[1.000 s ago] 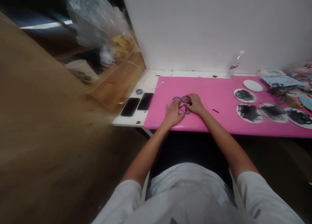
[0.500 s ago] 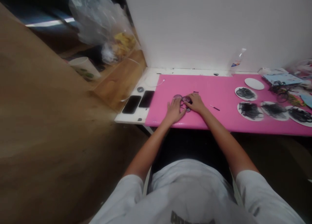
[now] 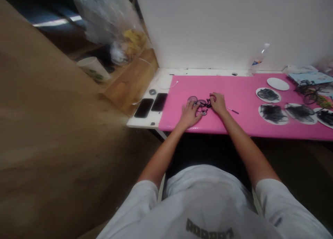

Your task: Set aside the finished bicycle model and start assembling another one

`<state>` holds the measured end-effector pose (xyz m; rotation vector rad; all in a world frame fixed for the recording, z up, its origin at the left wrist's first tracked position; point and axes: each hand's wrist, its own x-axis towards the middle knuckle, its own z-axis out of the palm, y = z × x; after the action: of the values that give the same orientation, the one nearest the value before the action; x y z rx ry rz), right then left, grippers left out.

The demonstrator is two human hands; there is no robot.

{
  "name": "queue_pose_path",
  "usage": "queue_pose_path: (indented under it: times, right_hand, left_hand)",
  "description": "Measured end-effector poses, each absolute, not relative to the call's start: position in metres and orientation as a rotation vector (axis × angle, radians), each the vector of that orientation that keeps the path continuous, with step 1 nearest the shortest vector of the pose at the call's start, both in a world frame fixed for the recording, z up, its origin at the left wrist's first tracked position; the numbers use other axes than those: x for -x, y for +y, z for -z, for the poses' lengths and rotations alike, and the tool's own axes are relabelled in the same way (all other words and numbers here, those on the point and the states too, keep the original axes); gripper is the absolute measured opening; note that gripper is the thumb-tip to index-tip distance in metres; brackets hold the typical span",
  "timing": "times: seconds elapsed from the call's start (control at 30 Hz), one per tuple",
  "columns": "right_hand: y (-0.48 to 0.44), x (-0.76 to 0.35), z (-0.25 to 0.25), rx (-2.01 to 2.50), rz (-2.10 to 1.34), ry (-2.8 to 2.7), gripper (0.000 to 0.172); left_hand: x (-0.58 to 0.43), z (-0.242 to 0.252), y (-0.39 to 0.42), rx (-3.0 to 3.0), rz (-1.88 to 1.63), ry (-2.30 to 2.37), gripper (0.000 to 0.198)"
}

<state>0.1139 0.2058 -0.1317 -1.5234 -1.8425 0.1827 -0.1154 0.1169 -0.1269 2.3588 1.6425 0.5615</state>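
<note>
My left hand (image 3: 191, 114) lies flat on the pink mat with its fingers spread, the tips touching small black parts. Around it are a thin spoked wheel (image 3: 192, 99), a second wheel (image 3: 201, 103) and a smaller round part (image 3: 204, 112), resembling pieces of a miniature bicycle. My right hand (image 3: 218, 103) rests just to the right, fingers curled and close together. A small black piece (image 3: 208, 103) is beside its thumb, and a short dark bit shows at the fingertips. Whatever is inside the curled fingers is too small to make out.
A small screwdriver (image 3: 233, 110) lies right of my right hand. White plates (image 3: 278, 83), several with black parts, stand farther right beside a heap of dark pieces (image 3: 309, 93). Two phones (image 3: 144, 108) lie left. A clear bottle (image 3: 261, 55) stands by the wall.
My right hand has moved right, off the second wheel, and its fingers are now curled by the small black piece. My left hand stays over the parts. The view has shifted slightly.
</note>
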Motion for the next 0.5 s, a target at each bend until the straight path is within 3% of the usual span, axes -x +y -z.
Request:
queue_pose_path:
  times: [0.2,0.5]
  right_hand:
    - [0.205,-0.113,0.134,1.546,-0.221,-1.988,0.051]
    - [0.194,-0.109,0.120,1.350,-0.295,-2.142,0.061]
  left_hand:
    - [0.115,0.126,0.116,-2.360,-0.581,1.639,0.069]
    - [0.115,0.129,0.118,-2.365,-0.567,1.641,0.072]
